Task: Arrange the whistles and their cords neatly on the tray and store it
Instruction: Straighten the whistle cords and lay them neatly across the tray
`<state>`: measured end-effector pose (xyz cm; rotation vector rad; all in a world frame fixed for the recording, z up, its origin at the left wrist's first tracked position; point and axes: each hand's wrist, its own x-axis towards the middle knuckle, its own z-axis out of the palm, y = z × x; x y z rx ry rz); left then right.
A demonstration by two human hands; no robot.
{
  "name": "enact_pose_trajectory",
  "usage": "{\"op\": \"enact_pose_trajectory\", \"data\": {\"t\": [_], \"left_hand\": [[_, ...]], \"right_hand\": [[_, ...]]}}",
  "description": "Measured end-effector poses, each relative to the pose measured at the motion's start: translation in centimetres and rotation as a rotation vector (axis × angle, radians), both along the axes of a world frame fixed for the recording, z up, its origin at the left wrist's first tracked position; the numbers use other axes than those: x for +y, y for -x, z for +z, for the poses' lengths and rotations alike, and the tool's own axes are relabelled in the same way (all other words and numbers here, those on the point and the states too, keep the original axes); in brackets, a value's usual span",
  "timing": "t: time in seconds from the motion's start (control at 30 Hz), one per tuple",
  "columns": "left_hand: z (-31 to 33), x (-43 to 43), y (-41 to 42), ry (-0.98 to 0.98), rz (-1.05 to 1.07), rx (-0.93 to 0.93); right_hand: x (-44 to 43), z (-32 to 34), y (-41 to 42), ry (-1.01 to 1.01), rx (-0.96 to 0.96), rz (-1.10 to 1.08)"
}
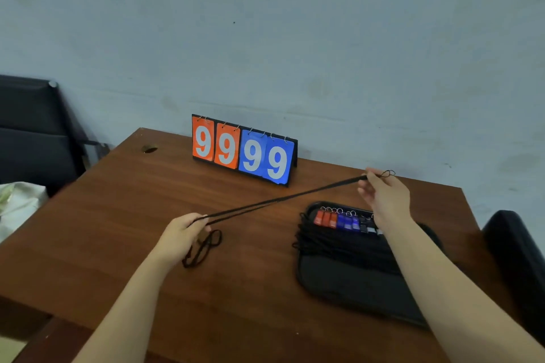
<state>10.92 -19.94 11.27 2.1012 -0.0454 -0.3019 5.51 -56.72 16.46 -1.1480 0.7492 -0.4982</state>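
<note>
Flip scoreboard (244,150) reading 9999 stands on wooden table (124,206)

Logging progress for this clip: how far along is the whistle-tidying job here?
Done: red, blue and dark whistles lie in a row on the tray, cords bundled beside them. In hand: left hand and right hand stretch one black cord above the table. Left: placing that cord, storing the tray.

Bare worktop (124,209) is left open at the left and along the near edge. The middle is crossed by a cord (283,199), pulled taut above the surface between the left hand (180,236) and the right hand (386,194). The rear is blocked by an upright scoreboard (244,150), the right side is occupied by the tray (348,283), and a chair (519,259) is seen beyond the right edge.
</note>
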Motion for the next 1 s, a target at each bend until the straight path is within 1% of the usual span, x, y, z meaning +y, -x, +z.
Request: {"op": "enact_pose_trajectory", "data": {"t": [0.07, 0.17, 0.27, 0.33, 0.37, 0.4, 0.43, 0.47, 0.53, 0.6, 0.63, 0.67, 0.7, 0.73, 0.77, 0.83, 0.87, 0.9, 0.93, 0.97, 1.0], "left_hand": [[0.2, -0.5, 0.4, 0.144, 0.012, 0.076], [0.1, -0.6, 0.2, 0.255, 0.037, 0.114], [-0.2, -0.4, -0.1, 0.287, 0.015, 0.170], [-0.4, -0.3, -0.3, 0.235, 0.114, 0.141], [-0.5, -0.5, -0.5, 0.156, 0.167, 0.112], [-0.8, -0.9, -0.8, 0.025, 0.185, 0.104], [-1.1, -1.4, -1.0, -0.142, 0.164, 0.134], [-1.3, -2.2, -1.0, -0.312, 0.115, 0.197], [-1.1, -5.0, -0.2, -0.582, 0.011, 0.310], [0.4, -8.6, 1.7, -0.846, -0.069, 0.332], [1.3, -10.4, 2.7, -0.935, -0.106, 0.307], [2.0, -11.9, 3.5, -0.961, -0.147, 0.264], [2.6, -13.1, 4.3, -0.884, -0.198, 0.240], [3.0, -14.2, 4.8, -0.676, -0.266, 0.261], [3.6, -15.2, 5.7, -0.374, -0.353, 0.351], [5.0, -16.8, 8.1, 0.287, -0.528, 0.637], [5.6, -17.3, 9.0, 0.599, -0.525, 0.716], [6.1, -17.7, 9.5, 0.887, -0.437, 0.750], [6.4, -18.1, 9.7, 1.106, -0.304, 0.734], [6.7, -18.5, 9.7, 1.232, -0.140, 0.678], [6.8, -18.7, 9.4, 1.285, 0.037, 0.615]], "right_hand": [[-0.8, -0.3, 1.2, 0.046, 0.020, -0.004], [-1.5, -0.6, 2.8, 0.043, 0.044, -0.040], [-2.5, -0.6, 4.1, -0.015, 0.041, -0.095], [-3.1, -0.3, 5.0, -0.040, 0.009, -0.101], [-3.2, 0.0, 5.4, -0.052, -0.016, -0.088], [-3.1, 0.4, 5.7, -0.064, -0.045, -0.060], [-2.8, 0.9, 6.0, -0.067, -0.071, -0.017], [-2.2, 1.4, 6.2, -0.057, -0.093, 0.039], [-0.5, 2.5, 6.6, 0.002, -0.113, 0.165], [1.3, 3.4, 6.9, 0.069, -0.119, 0.282], [2.2, 3.8, 7.1, 0.090, -0.124, 0.328], [2.8, 4.1, 7.3, 0.100, -0.128, 0.362], [3.3, 4.2, 7.5, 0.108, -0.128, 0.387], [3.6, 4.4, 7.7, 0.117, -0.123, 0.411], [3.8, 4.4, 8.0, 0.129, -0.116, 0.434], [3.9, 4.3, 8.5, 0.171, -0.092, 0.480], [3.9, 4.1, 8.8, 0.209, -0.074, 0.506], [3.7, 3.8, 9.2, 0.242, -0.053, 0.533], [3.6, 3.4, 9.6, 0.254, -0.031, 0.559], [3.4, 3.0, 10.2, 0.252, -0.007, 0.575], [3.0, 2.4, 10.8, 0.240, 0.017, 0.569]]}}
